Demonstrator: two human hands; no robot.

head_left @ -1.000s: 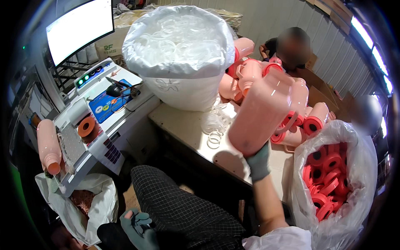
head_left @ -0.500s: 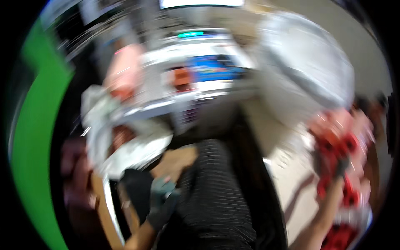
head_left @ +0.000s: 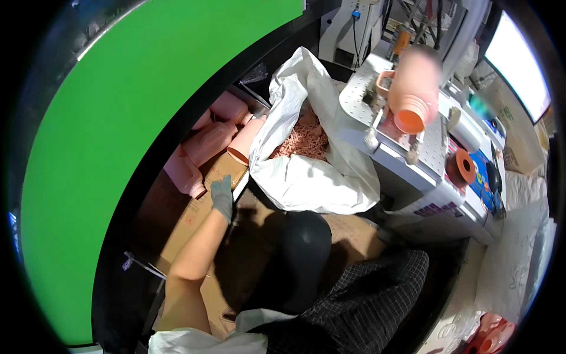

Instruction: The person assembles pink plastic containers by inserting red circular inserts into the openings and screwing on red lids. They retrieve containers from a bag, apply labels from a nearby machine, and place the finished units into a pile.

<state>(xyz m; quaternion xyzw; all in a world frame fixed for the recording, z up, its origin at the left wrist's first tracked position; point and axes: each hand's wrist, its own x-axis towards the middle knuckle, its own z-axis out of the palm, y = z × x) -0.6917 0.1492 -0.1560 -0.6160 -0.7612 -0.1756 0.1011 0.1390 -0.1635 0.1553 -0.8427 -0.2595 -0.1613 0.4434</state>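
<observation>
My left hand, in a grey glove, reaches to the left and lies on a cardboard box, fingers stretched out, with nothing seen in them. Just beyond the fingers are several pink plastic bottles lying on their sides. The nearest bottle points its wide mouth toward the hand without visibly touching it. My right hand is out of view. Another pink bottle, with a handle and an orange-lit mouth, lies on a perforated white plate at the right.
A white sack holding pink plastic scraps stands between box and plate. A large green panel curves along the left. A brown-orange roll lies at the right, with a bright screen behind. More pink pieces show at lower right.
The view has swung left and sharpened. My left hand has moved out over the cardboard box. My right hand, earlier at red-pink bottles on the right, has left the view.
</observation>
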